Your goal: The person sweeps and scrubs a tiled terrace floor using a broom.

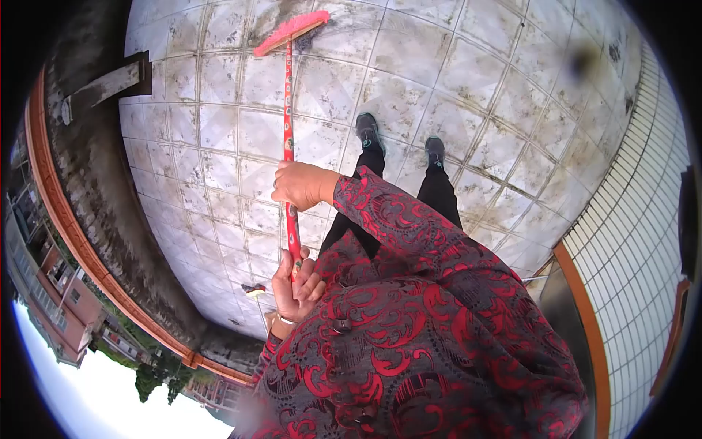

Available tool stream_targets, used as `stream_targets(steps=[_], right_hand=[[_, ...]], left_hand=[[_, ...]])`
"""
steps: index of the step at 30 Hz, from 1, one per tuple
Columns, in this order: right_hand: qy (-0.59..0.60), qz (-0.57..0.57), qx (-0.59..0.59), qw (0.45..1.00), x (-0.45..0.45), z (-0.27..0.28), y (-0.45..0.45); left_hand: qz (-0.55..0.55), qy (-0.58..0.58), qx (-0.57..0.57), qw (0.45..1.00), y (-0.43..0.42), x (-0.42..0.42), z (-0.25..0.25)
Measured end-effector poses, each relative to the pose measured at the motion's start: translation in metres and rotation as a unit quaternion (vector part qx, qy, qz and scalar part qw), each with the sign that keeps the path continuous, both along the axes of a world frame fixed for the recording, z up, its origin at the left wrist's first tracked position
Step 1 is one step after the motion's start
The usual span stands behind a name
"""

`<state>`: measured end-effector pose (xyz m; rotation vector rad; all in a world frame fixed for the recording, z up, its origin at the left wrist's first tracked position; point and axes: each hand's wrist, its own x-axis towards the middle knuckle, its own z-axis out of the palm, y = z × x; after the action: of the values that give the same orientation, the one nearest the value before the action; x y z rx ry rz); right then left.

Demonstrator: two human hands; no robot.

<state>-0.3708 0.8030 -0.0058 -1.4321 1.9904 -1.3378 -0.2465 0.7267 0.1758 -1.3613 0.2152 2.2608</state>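
A broom (289, 110) with a red patterned handle and a pink bristle head stretches away from me over the floor. Its bristles (292, 31) rest on the tiles, with a dark grey clump (306, 41) beside them. My right hand (301, 185) is wrapped around the middle of the handle, the arm reaching across my body. Lower down, near the handle's end, my left hand (298, 284) curls its fingers about it, palm partly turned up. The left wrist wears a pale band.
Stained white floor tiles (409, 44) spread around my feet (369, 133). A low wall with an orange rim (95, 267) curves along the left, buildings beyond. A white-tiled wall (621, 293) stands on the right. Another small brush head (254, 290) lies at left.
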Motion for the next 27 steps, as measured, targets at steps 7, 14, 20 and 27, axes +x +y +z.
stream_targets(steps=[7, 14, 20, 27], right_hand=[[0.039, -0.050, 0.064, 0.996, -0.038, -0.028, 0.059], [0.105, -0.119, 0.210, 0.965, -0.120, -0.056, 0.089], [0.073, -0.002, 0.129, 0.989, -0.083, -0.053, -0.011], [0.106, 0.145, 0.067, 0.981, -0.039, -0.032, -0.081]], left_hand=[[-0.195, -0.030, -0.053, 0.979, 0.033, -0.045, -0.044], [-0.195, 0.061, 0.028, 0.978, 0.011, -0.133, -0.105], [-0.015, 0.049, 0.018, 0.999, -0.038, -0.059, -0.084], [0.086, 0.062, -0.016, 0.994, -0.031, -0.018, -0.058]])
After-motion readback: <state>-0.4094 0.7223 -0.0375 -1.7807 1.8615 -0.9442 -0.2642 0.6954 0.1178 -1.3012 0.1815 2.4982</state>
